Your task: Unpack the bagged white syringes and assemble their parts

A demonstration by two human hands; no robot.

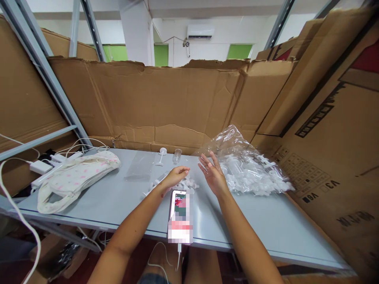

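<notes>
My left hand (pixel 177 176) hovers over a loose pile of small white plastic parts (pixel 189 183). Its fingers are drawn together and pointing right; whatever they may hold is hidden. To the right, my right hand (pixel 212 173) is raised with fingers spread and nothing in it. It is beside a clear plastic bag (pixel 233 138) full of white plastic pieces (pixel 245 173). Behind my left hand, a white plastic spindle-like piece with round ends (pixel 161 156) and a clear ribbed plastic cylinder (pixel 177 156) are on the table. A phone (pixel 180 217) lies in front of my hands.
The grey table (pixel 124 201) is walled by cardboard (pixel 171 98) at the back and sides. At left lie a white patterned cloth pouch (pixel 79 177), a power strip (pixel 53 171) with cables, and a clear flat sheet (pixel 139 165). A charging cable (pixel 179 252) hangs from the phone.
</notes>
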